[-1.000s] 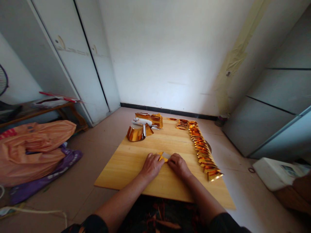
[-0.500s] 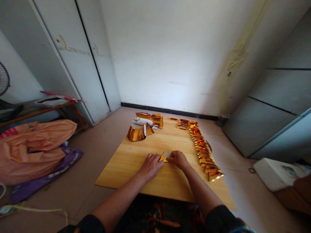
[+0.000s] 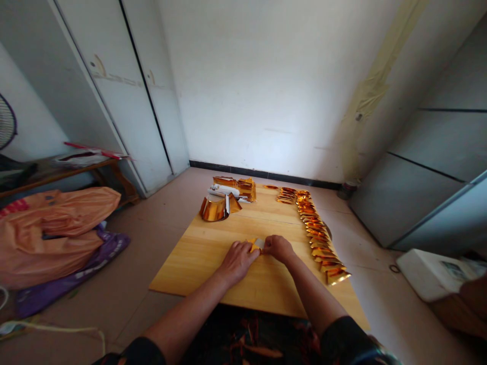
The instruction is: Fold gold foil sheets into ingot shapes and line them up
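Note:
A small sheet of gold foil paper (image 3: 259, 243) with a pale reverse side lies on the wooden board (image 3: 213, 243) between my hands. My left hand (image 3: 239, 259) presses and grips its left side, fingers together. At the right edge, the fingertips of my right hand (image 3: 279, 248) pinch the same sheet. Parts of the paper are covered by the fingers, so its full folded shape is hidden. To the right runs a long overlapping row of folded gold foil pieces (image 3: 317, 238), with a shorter group of folded pieces (image 3: 286, 195) at the far edge.
Curved gold foil sheets (image 3: 213, 209) and a stack of gold foil paper (image 3: 247, 188) occupy the board's far left. An orange bag (image 3: 57, 228) and a purple bag (image 3: 76, 274) lie on the floor at left. A white box (image 3: 429, 274) stands at right.
My left fingers have shifted slightly over the foil, and less of its gold edge shows between my hands. My right hand stays pinched at nearly the same place.

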